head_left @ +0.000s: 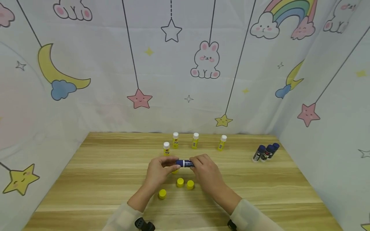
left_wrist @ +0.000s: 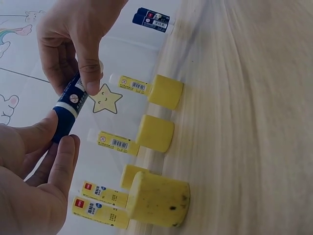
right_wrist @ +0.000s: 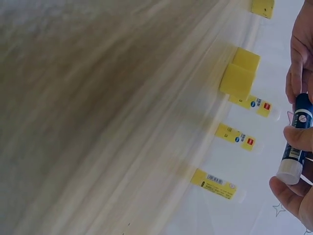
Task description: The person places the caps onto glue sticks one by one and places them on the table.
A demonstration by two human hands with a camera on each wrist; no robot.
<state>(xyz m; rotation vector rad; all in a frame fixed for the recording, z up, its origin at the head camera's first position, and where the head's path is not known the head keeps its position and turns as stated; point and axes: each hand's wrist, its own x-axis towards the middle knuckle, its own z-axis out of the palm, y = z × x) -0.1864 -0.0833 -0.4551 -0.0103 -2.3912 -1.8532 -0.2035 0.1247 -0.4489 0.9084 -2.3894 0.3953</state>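
Note:
Both hands hold a dark blue glue stick (head_left: 186,163) level above the middle of the table. My left hand (head_left: 159,170) pinches its blue cap end between thumb and fingers. My right hand (head_left: 207,173) grips the labelled body, and in the right wrist view the white base (right_wrist: 290,171) shows beside its fingers. In the left wrist view a white band (left_wrist: 67,107) circles the stick between the two hands. Below the hands, several short yellow cylinders stand on the table, among them one (head_left: 162,194) near the left forearm and two close together (head_left: 180,182).
Behind the hands stand several yellow glue sticks (head_left: 195,141) with white caps. Three dark blue glue sticks (head_left: 266,153) are grouped at the right rear of the wooden table (head_left: 115,166). A printed curtain (head_left: 173,80) hangs along the back and sides.

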